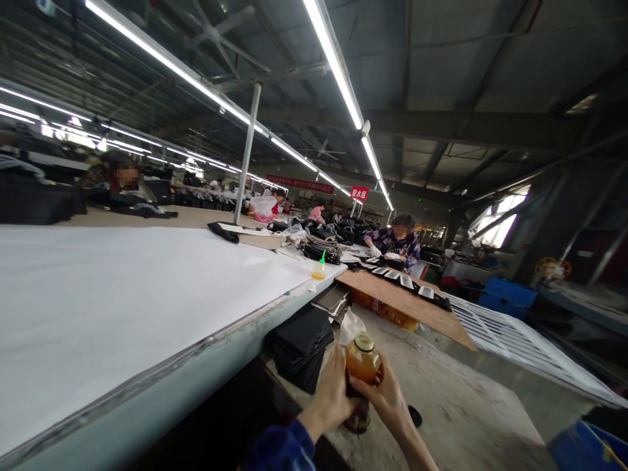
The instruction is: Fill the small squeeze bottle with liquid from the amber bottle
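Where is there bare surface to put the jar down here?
Both hands, left hand and right hand, hold the jar. Bare: the grey lower bench right of them, and the white tabletop. Crowded: black stacks and the far table end.

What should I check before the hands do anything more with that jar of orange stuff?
1. Both hands on the jar: ok, left hand and right hand wrap it.
2. Jar upright: ok.
3. Lid on top: ok, though how tight cannot be told.
4. Jar's base supported: cannot tell, hands hide it.
5. Stack of black pieces apart from the jar: ok.
6. Work surface near the jar bare: ok, except one small dark thing.
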`<state>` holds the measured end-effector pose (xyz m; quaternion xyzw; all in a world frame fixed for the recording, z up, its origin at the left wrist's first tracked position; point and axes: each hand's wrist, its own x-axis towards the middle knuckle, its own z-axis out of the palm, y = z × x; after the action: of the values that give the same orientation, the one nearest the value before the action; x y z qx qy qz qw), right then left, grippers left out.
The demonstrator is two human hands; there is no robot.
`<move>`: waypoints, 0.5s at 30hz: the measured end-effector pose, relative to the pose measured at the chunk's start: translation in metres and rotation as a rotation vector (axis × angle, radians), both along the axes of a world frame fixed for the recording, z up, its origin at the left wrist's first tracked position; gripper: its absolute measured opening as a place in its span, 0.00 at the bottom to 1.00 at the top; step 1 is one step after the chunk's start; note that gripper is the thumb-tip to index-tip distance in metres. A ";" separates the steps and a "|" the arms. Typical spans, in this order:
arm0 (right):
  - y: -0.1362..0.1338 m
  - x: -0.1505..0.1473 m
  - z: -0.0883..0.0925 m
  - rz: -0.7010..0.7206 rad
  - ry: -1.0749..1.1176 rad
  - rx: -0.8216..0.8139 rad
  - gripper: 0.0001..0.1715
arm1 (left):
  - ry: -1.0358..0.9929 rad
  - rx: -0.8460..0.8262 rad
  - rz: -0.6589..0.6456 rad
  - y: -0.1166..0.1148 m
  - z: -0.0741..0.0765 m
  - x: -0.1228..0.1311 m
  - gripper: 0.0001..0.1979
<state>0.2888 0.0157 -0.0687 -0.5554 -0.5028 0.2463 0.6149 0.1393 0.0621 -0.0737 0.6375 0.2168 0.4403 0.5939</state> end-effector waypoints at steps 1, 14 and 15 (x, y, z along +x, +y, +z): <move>0.001 0.005 -0.005 -0.010 0.006 -0.006 0.52 | 0.017 -0.003 0.012 0.001 -0.005 -0.009 0.66; 0.002 0.014 -0.025 -0.113 0.031 0.023 0.49 | 0.010 -0.505 -0.110 -0.009 -0.123 -0.097 0.33; 0.003 0.011 -0.028 -0.125 0.023 0.022 0.51 | 0.006 -0.520 -0.132 -0.015 -0.121 -0.097 0.29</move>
<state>0.2997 0.0188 -0.0972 -0.5760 -0.4627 0.2081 0.6410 0.0420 0.0470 -0.1945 0.4774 0.2822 0.3283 0.7646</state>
